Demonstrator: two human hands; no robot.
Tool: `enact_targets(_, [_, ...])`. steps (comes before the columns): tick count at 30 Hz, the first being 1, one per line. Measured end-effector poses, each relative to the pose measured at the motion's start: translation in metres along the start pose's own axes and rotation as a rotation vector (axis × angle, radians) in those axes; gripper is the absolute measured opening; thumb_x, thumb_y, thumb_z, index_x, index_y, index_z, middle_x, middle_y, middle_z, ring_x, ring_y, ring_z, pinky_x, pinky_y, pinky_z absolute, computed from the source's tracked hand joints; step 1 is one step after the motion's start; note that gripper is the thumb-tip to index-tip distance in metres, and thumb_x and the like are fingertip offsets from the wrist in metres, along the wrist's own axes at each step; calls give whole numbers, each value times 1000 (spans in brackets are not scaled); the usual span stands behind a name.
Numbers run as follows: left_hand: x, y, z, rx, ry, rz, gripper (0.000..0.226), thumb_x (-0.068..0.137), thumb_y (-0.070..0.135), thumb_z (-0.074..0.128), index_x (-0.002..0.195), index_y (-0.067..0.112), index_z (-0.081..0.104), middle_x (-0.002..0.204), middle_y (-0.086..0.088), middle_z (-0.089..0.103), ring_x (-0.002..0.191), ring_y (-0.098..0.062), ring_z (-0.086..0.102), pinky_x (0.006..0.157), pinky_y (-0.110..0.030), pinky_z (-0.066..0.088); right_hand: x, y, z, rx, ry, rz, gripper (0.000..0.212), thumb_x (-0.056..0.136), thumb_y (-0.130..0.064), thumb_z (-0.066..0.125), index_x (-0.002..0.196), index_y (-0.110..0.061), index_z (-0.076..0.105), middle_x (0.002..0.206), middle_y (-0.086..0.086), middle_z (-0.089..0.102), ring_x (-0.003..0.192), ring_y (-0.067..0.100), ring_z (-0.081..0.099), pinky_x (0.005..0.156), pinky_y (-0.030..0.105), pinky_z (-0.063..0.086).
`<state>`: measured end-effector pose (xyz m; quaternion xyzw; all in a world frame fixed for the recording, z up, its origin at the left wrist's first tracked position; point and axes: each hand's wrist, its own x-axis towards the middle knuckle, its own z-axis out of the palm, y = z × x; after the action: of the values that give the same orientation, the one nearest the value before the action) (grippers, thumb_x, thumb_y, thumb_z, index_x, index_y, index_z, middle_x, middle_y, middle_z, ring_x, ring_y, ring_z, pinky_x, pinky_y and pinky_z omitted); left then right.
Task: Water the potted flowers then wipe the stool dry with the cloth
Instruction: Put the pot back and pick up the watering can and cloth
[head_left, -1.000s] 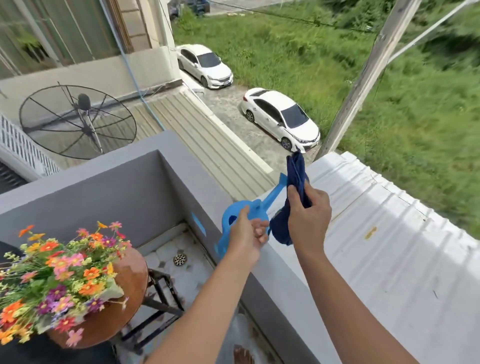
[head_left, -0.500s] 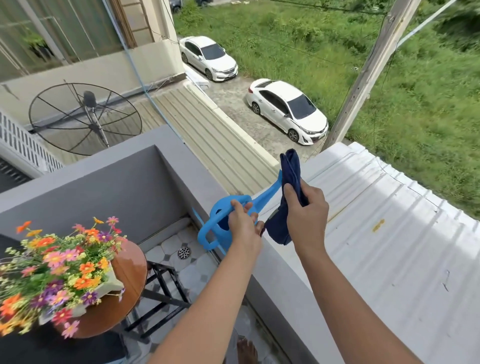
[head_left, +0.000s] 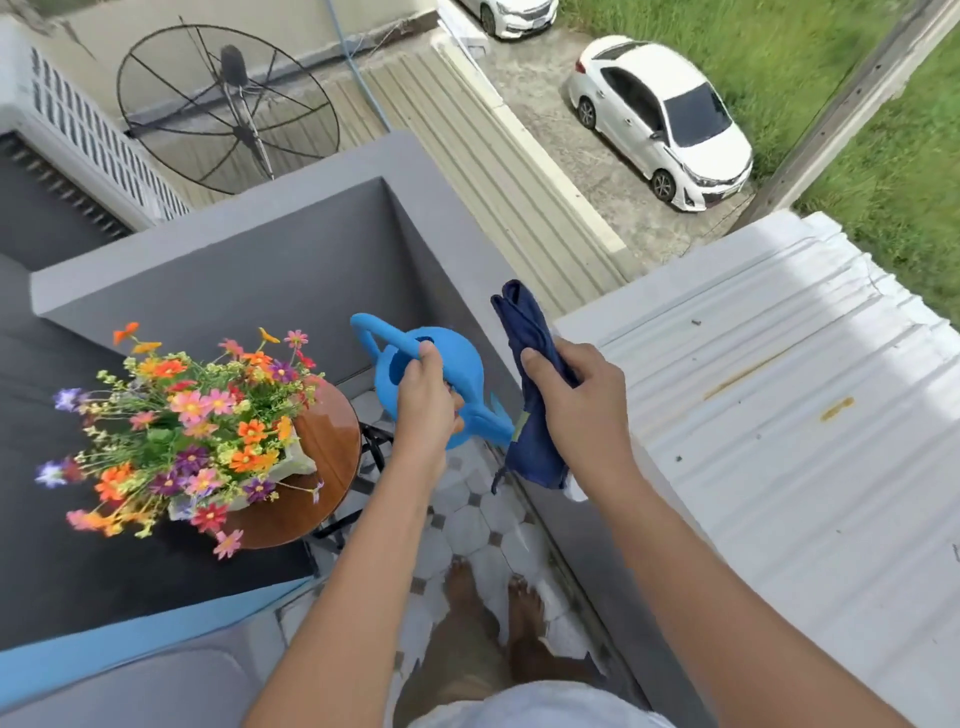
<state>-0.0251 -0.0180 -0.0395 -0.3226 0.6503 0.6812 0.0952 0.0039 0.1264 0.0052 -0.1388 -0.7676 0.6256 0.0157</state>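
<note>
My left hand (head_left: 423, 402) grips the handle of a blue plastic watering can (head_left: 447, 364), held in the air over the balcony floor, just right of the stool. My right hand (head_left: 574, 410) holds a folded dark blue cloth (head_left: 524, 364) upright beside the can, above the grey wall top. The potted flowers (head_left: 192, 415), orange, pink and purple in a pale pot, stand on the round brown wooden stool (head_left: 332, 441) at the left. The stool's black metal legs show beneath its seat.
A grey balcony wall (head_left: 291, 280) encloses the tiled floor (head_left: 467, 525), where my bare feet (head_left: 493, 597) stand. A white corrugated roof (head_left: 779, 415) lies to the right. A satellite dish (head_left: 228, 104) and parked white cars (head_left: 660, 119) are beyond and below.
My left hand has lifted the watering can off the wall top and swung it left towards the flowers. My right hand keeps the cloth. The view has tilted downward.
</note>
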Motion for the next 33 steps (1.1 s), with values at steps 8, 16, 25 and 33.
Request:
enact_targets(8, [110, -92, -47, 402, -23, 9, 45, 97, 56, 20, 86, 22, 47, 64, 3, 36, 54, -16, 38, 56, -31, 35, 25, 113, 102, 109, -136, 318, 29, 82, -31, 51, 87, -6, 66, 99, 14, 64, 88, 25, 61, 78, 35, 46])
enact_targets(16, [263, -273, -46, 638, -56, -116, 55, 105, 44, 24, 105, -3, 52, 91, -14, 59, 87, -33, 55, 68, -37, 34, 57, 294, 168, 157, -91, 593, 19, 69, -3, 42, 81, 5, 56, 78, 10, 44, 70, 20, 40, 64, 33, 33])
enact_targets(25, [404, -462, -33, 581, -84, -344, 49, 105, 39, 32, 128, -2, 47, 120, -20, 60, 108, -31, 62, 88, -30, 48, 75, 481, 187, 40, -103, 684, 32, 92, 2, 61, 124, 1, 64, 105, 4, 74, 92, 16, 71, 86, 29, 56])
enact_targets(33, [442, -571, -20, 762, -117, -279, 36, 104, 41, 32, 112, 8, 46, 89, -1, 54, 103, -33, 64, 98, -45, 53, 87, 565, 191, 41, -62, 665, 40, 95, -1, 62, 134, -6, 60, 124, 9, 68, 114, 24, 67, 102, 37, 52])
